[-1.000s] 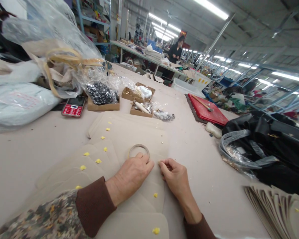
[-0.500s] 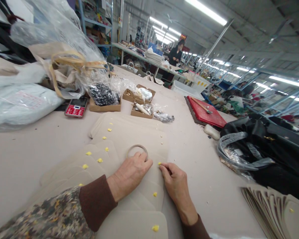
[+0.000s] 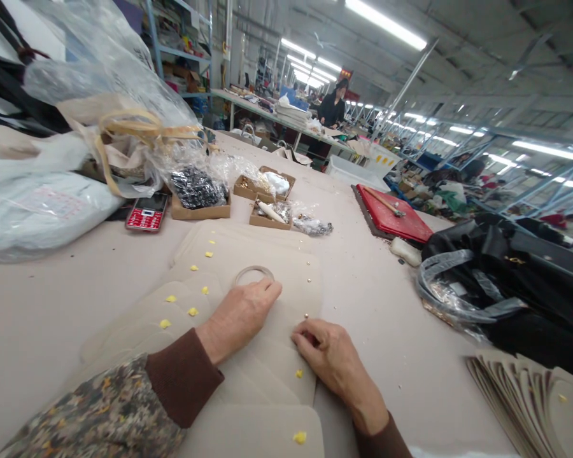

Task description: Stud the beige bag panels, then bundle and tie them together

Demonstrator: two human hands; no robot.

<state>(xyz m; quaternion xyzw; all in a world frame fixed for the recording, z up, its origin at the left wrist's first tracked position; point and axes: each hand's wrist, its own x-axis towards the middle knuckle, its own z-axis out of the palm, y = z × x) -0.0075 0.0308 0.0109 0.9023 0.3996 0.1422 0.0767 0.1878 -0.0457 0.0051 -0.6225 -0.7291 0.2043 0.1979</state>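
Note:
My left hand (image 3: 241, 315) is closed around the near edge of a thin beige ring (image 3: 253, 270), which looks like a narrow roll of tape. It is over the overlapping beige panels (image 3: 258, 356). My right hand (image 3: 332, 350) has thumb and forefinger pinched together over the panels' right edge; what is between the fingertips is hidden. Just beyond those fingertips a small metal stud (image 3: 306, 315) shows bare. More studs lie in a row further up that edge. Yellow bits (image 3: 299, 374) sit on several other panels, including the nearest one.
Small cardboard boxes (image 3: 270, 213) of metal parts and a red phone (image 3: 146, 214) lie beyond the panels. At right are a red board (image 3: 391, 213) with a hammer (image 3: 384, 201), a black bag (image 3: 501, 280) and a fanned panel stack (image 3: 530, 401). Plastic-wrapped goods fill the left. A person stands far back.
The yellow bit at my right fingertips is gone from the panel edge, baring a stud there. My right hand has drawn slightly left and nearer; my left hand and the ring have shifted left.

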